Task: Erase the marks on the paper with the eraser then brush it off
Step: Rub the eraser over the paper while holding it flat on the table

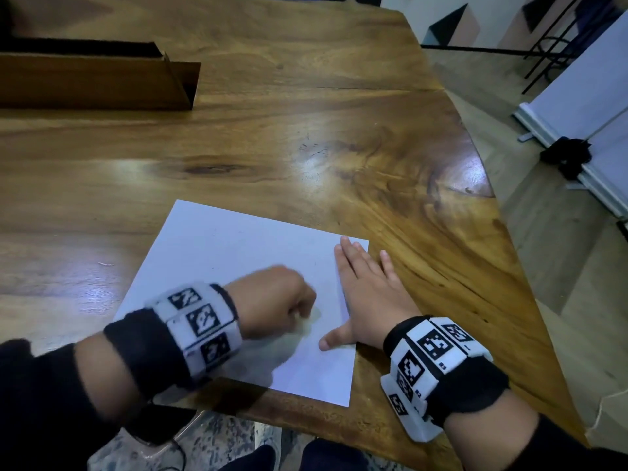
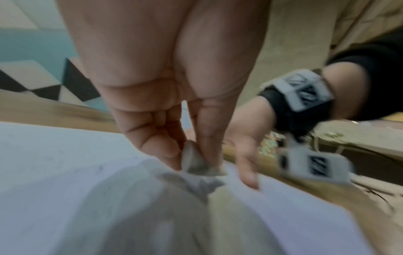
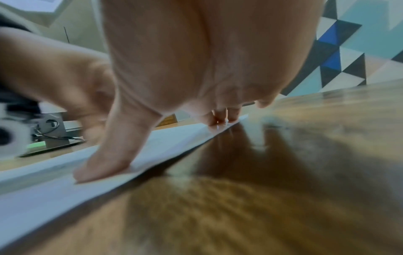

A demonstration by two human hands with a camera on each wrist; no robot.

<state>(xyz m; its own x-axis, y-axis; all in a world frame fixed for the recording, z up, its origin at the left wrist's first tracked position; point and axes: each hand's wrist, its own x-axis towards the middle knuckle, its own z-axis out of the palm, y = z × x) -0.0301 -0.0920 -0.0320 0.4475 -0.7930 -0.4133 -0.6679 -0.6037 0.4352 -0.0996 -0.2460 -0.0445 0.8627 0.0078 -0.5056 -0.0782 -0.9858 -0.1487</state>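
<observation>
— Left hand (image 1: 272, 300)?
— Curled into a fist over the paper (image 1: 217, 253), blurred in the head view. From the left wrist: thumb and fingers (image 2: 161, 146) pinching a small grey eraser (image 2: 194, 162), its lower end down on the sheet.
— Marks?
— Faint grey smudge (image 2: 196, 184) just under the eraser; too blurred to read more.
— Right hand (image 1: 367, 294)?
— Flat and spread, holding nothing. Palm down along the paper's right edge, fingertips (image 3: 220, 117) near the far right corner, thumb (image 3: 104, 165) pressing on the sheet nearer the body. Little finger off the paper, on the table (image 1: 339, 130).
— Paper itself?
— White, lying flat near the table's front edge, turned at a slant.
— Anything else?
— Brown cardboard box (image 1: 98, 83) at the far left of the table, well apart from the paper. Tagged bands (image 1: 197, 321) on both wrists, black sleeves (image 1: 40, 396) behind.
</observation>
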